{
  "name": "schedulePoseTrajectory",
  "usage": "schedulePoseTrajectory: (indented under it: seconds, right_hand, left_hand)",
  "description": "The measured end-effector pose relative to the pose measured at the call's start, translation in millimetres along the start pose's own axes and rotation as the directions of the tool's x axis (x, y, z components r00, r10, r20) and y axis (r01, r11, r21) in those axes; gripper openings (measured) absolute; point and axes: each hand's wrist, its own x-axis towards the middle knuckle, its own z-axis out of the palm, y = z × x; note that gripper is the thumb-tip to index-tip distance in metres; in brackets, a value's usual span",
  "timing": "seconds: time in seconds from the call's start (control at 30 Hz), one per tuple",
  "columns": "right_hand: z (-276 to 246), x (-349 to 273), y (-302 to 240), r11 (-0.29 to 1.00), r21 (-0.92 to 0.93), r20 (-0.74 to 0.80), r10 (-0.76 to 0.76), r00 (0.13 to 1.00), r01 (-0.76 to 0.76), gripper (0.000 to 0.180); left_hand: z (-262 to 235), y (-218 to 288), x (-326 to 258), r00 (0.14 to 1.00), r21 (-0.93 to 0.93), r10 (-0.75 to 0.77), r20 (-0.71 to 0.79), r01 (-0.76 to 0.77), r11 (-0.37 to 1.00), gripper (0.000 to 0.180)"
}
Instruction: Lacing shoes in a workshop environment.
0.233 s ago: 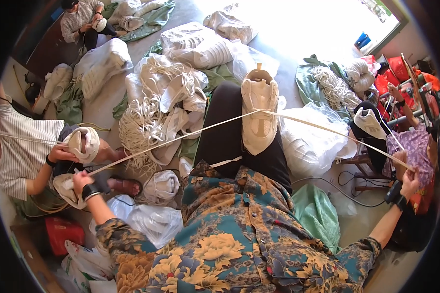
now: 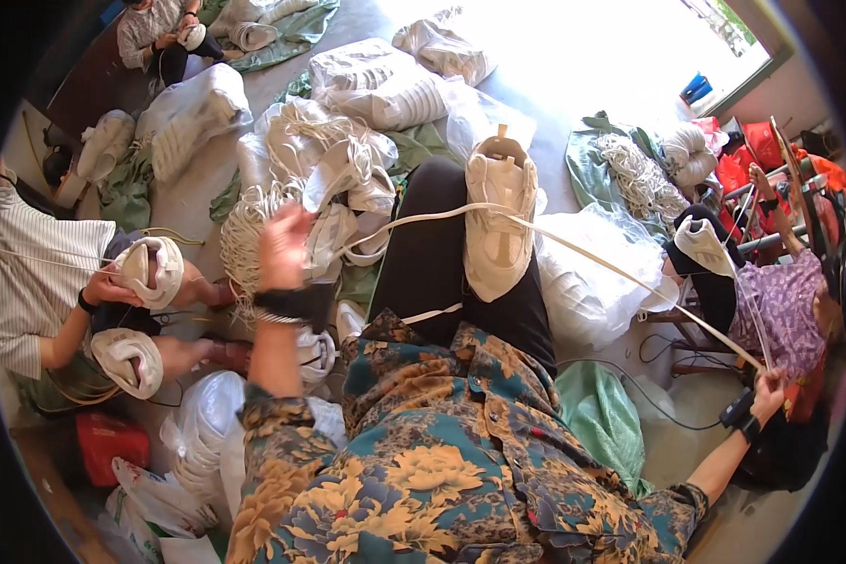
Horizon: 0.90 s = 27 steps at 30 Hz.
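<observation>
A cream-white shoe (image 2: 500, 254) rests on my dark-trousered legs, toe toward me. A flat pale shoelace (image 2: 630, 270) crosses the shoe and runs out to both sides. Far to the right, my right hand (image 2: 769, 393) is closed on one end, and that length is taut. The other length sags to the left of the shoe in a loose curve. My left hand (image 2: 287, 246) is raised beside the pile of laces (image 2: 244, 240), smeared by motion. Whether it holds the lace's left end cannot be made out.
Piled shoes (image 2: 348, 179) and bagged white shoe parts (image 2: 376, 85) lie ahead. A clear plastic bag (image 2: 592, 273) and green sack (image 2: 606, 414) are at my right. Co-workers sit close: one in a striped shirt (image 2: 47, 254) at left, one in purple (image 2: 782, 301) at right.
My left hand has swung from far left inward and forward, and the left lace length has gone from taut to slack. My right hand has dropped slightly and moved a little inward, still gripping the lace.
</observation>
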Motion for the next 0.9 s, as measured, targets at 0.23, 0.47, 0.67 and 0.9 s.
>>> schedulePoseTrajectory:
  seconds: [0.23, 0.47, 0.67, 0.9]
  right_hand:
    - [-19, -64, 15, 0.952, -0.300, -0.247, -0.143, 0.958, 0.064, 0.022]
    - [60, -90, 164, 0.929, -0.334, -0.021, 0.160, 0.987, -0.158, 0.029]
    - [178, -119, 335, 0.670, -0.715, 0.027, 0.311, 0.950, -0.199, 0.023]
    - [275, -172, 462, 0.567, -0.823, 0.391, 0.535, 0.749, 0.024, 0.016]
  left_hand:
    - [160, -103, -54, 0.807, 0.625, -0.280, 0.520, -0.136, 0.769, 0.016]
    - [157, -109, -56, 0.715, 0.726, -0.422, 0.557, -0.174, 0.665, 0.020]
    - [163, -108, -61, 0.760, 0.805, -0.434, 0.483, -0.192, 0.561, 0.019]
    - [172, -113, -69, 0.795, 0.801, -0.263, 0.546, -0.403, 0.443, 0.018]
